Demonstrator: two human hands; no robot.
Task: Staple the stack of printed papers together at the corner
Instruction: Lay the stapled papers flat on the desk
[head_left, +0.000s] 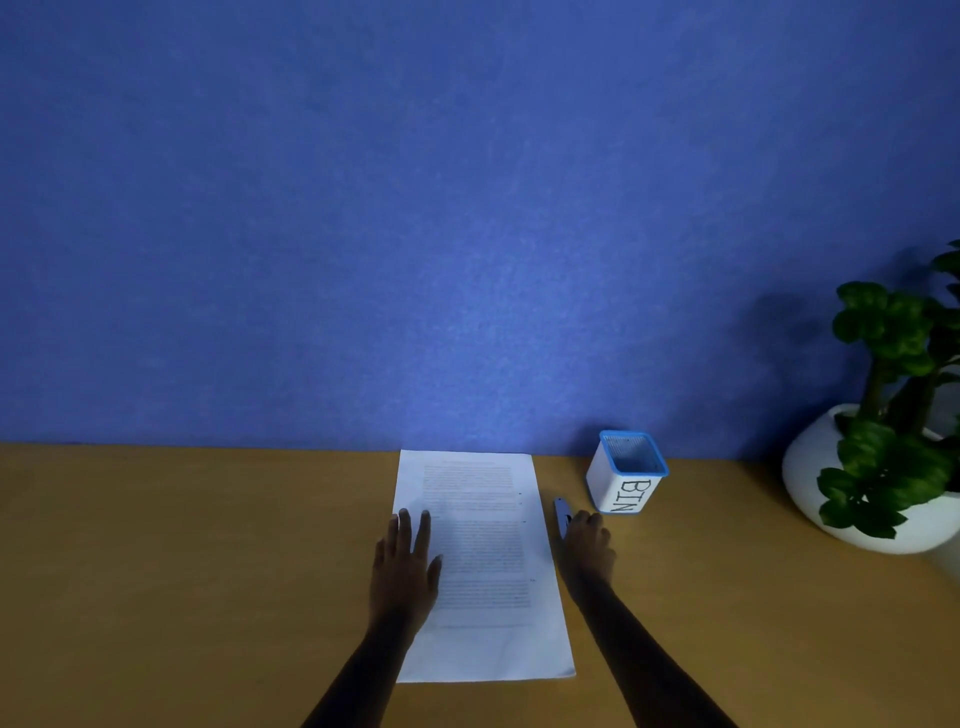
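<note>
A stack of white printed papers (483, 561) lies flat on the wooden desk (182, 571), its far edge against the blue wall. My left hand (405, 566) rests palm down on the stack's left side, fingers spread slightly. A small blue stapler (560, 512) lies on the desk just right of the papers. My right hand (587, 545) lies over the stapler's near end, fingers curled around it; only the stapler's far tip shows.
A white cup with a blue rim labelled BIN (626, 475) stands right of the stapler, near the wall. A green plant in a round white pot (878, 457) sits at the far right. A blue wall (467, 208) closes off the back of the desk.
</note>
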